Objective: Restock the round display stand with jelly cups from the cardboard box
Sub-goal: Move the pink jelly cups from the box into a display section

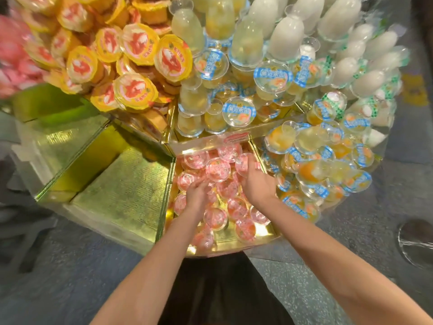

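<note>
Round gold-lined display stand | pink jelly cups in clear plastic: loose in its nearest wedge compartment | left hand: among cups, grip blurred, cannot tell | right hand: fingers curled over cup at compartment's right side | adjoining left compartment: bare gold.

The display stand is lined with glossy, mirror-like gold foil bearing a fine embossed texture. The pink jelly cups are clear, shiny plastic with printed film lids. The floor is matt, speckled stone.
</note>
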`<act>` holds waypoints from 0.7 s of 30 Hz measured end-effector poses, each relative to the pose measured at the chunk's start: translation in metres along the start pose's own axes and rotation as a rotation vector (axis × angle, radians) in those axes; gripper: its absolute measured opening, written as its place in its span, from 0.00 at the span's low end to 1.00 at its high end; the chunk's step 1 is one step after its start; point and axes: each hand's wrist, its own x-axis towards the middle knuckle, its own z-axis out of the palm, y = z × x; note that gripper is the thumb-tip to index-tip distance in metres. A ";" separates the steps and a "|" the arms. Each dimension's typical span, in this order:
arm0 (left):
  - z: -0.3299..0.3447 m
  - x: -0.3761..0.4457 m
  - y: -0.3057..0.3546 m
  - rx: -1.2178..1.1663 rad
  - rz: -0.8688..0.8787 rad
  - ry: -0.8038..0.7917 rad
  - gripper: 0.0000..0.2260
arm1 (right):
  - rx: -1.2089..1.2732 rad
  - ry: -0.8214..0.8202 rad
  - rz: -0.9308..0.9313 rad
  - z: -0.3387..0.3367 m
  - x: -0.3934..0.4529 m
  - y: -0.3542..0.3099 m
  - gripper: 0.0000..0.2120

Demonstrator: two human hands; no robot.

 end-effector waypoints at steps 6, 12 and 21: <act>-0.032 -0.023 0.017 0.257 0.138 -0.080 0.10 | 0.218 0.033 -0.361 -0.035 0.006 -0.035 0.14; -0.084 -0.044 0.030 0.363 0.230 -0.099 0.09 | 0.114 -0.081 -0.587 -0.057 0.002 -0.083 0.14; -0.208 -0.083 0.034 0.630 0.201 -0.118 0.15 | -0.075 -0.164 -0.854 -0.060 -0.030 -0.205 0.13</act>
